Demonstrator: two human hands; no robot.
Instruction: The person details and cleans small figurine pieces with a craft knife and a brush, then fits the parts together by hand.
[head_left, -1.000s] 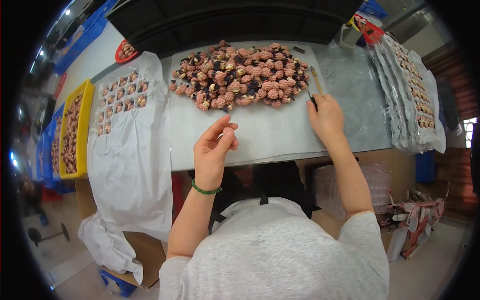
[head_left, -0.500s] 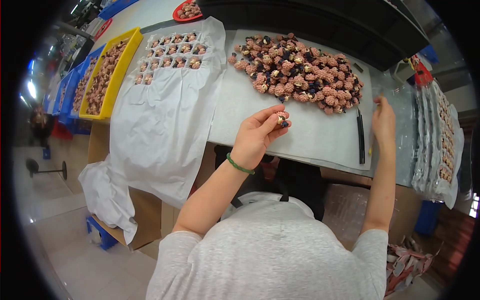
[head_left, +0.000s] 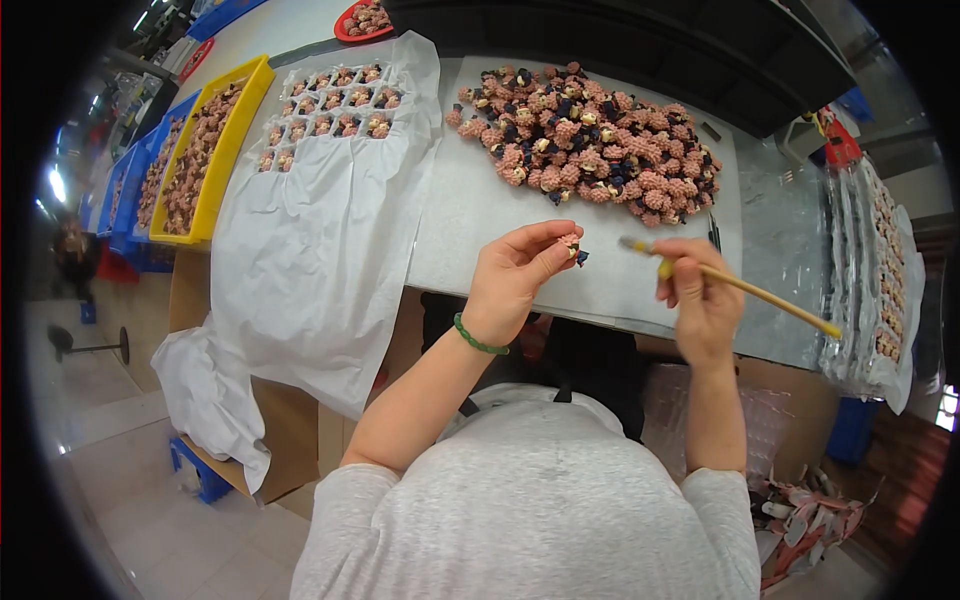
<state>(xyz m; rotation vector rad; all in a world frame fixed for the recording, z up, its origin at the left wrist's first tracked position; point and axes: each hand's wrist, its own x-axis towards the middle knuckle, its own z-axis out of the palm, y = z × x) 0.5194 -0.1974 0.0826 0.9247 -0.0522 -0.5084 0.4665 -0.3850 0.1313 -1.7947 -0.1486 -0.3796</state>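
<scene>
Between the thumb and fingers of my left hand [head_left: 515,275] is a small figurine [head_left: 571,246] with a pink knobbly top and a dark lower part. My right hand [head_left: 705,300] grips a paintbrush [head_left: 770,297] with a yellowish wooden handle. Its bristle end points left toward the figurine, a short gap away. Something small and yellow shows by the right fingers; I cannot make out what it is. Beyond both hands lies a large heap of similar pink and dark figurines [head_left: 600,145] on the white work surface [head_left: 460,230].
Left of the heap, a white divided tray [head_left: 335,100] holds figurines, partly under a white sheet [head_left: 300,230]. Farther left stand a yellow bin [head_left: 245,120] and blue bins of pieces. Stacked plastic-wrapped trays [head_left: 865,270] are at right. A black box-like edge [head_left: 620,50] runs behind the heap.
My right hand has moved left from the table's right side and now holds the paintbrush near the figurine. My left hand keeps hold of the figurine, nearly in place.
</scene>
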